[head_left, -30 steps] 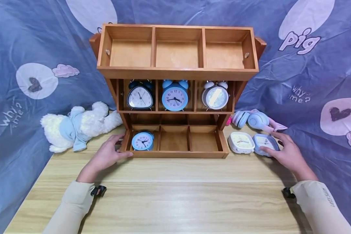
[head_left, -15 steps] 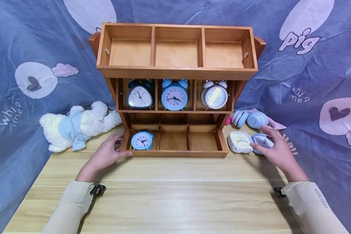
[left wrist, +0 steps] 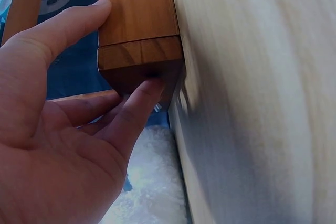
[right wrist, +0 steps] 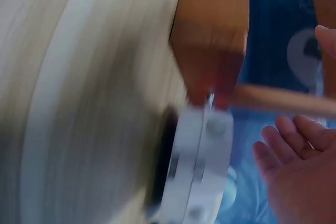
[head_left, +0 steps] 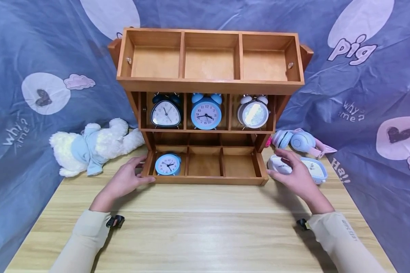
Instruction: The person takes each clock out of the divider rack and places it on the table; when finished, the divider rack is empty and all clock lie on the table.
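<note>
Left hand (head_left: pixel 123 182) clasps shelf (head_left: pixel 210 86), right hand (head_left: pixel 295 177) loose by white clock (right wrist: pixel 195 166)

The left hand grips the shelf's bottom corner. The right hand's grip is released; the white clock sits on the table (head_left: pixel 205 227) beside the shelf, near a blue clock (head_left: pixel 313 169)

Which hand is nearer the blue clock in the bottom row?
Left. The left hand is at the shelf's lower left corner, just beside the blue clock; the right hand is past the shelf's other end, by the white clock.
</note>
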`<control>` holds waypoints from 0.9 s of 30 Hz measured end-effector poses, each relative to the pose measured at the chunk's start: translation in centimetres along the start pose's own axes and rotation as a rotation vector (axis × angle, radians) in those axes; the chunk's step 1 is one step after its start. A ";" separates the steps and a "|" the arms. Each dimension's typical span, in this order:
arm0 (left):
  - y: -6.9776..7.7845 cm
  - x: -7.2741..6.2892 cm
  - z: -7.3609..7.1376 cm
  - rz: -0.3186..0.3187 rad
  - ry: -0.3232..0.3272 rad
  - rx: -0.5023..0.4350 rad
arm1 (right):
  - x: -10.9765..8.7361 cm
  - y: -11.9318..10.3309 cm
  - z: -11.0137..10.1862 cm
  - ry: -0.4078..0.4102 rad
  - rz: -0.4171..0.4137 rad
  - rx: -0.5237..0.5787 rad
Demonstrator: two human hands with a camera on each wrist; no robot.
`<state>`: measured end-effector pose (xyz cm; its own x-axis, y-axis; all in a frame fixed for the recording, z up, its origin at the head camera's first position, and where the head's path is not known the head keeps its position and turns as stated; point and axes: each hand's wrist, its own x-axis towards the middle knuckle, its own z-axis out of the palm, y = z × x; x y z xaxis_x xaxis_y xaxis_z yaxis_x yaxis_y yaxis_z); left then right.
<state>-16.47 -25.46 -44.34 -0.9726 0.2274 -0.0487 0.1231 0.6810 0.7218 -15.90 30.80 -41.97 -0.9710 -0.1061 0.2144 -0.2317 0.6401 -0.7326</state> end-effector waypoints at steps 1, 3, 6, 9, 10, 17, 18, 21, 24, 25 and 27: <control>0.0 0.0 0.0 0.001 -0.001 0.000 | 0.1 -0.4 0.3 -0.011 -0.005 0.006; 0.0 0.0 0.0 0.004 -0.001 0.001 | 0.3 -1.1 1.0 -0.030 -0.018 0.022; 0.0 0.0 0.0 0.012 -0.001 0.000 | 0.6 -2.1 2.1 -0.053 -0.034 0.055; 0.1 0.0 0.0 0.018 -0.004 0.004 | 1.1 -3.0 3.3 -0.085 -0.025 0.095; 0.1 0.0 0.0 0.018 -0.003 0.008 | 1.2 -3.3 3.7 -0.096 -0.022 0.100; -0.1 -0.1 0.0 0.022 -0.002 0.027 | 2.4 -5.7 6.2 -0.165 -0.008 0.123; -0.1 -0.1 0.0 0.023 -0.003 0.023 | 2.6 -6.1 6.5 -0.170 -0.010 0.125; 0.0 -0.1 0.0 0.027 -0.001 0.010 | 3.1 -7.4 7.5 -0.184 -0.029 0.132; 0.1 -0.2 0.0 0.032 0.002 0.010 | 3.4 -8.6 8.7 -0.205 -0.040 0.124; 0.1 -0.2 0.0 0.034 0.003 0.013 | 3.6 -9.0 9.2 -0.213 -0.043 0.125; 0.2 -0.2 0.0 0.039 0.007 0.018 | 3.8 -9.7 10.0 -0.231 -0.045 0.124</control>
<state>-16.20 -25.38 -44.21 -0.9683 0.2493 -0.0159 0.1644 0.6838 0.7109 -17.92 16.55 -40.48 -0.9440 -0.3126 0.1054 -0.2665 0.5345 -0.8021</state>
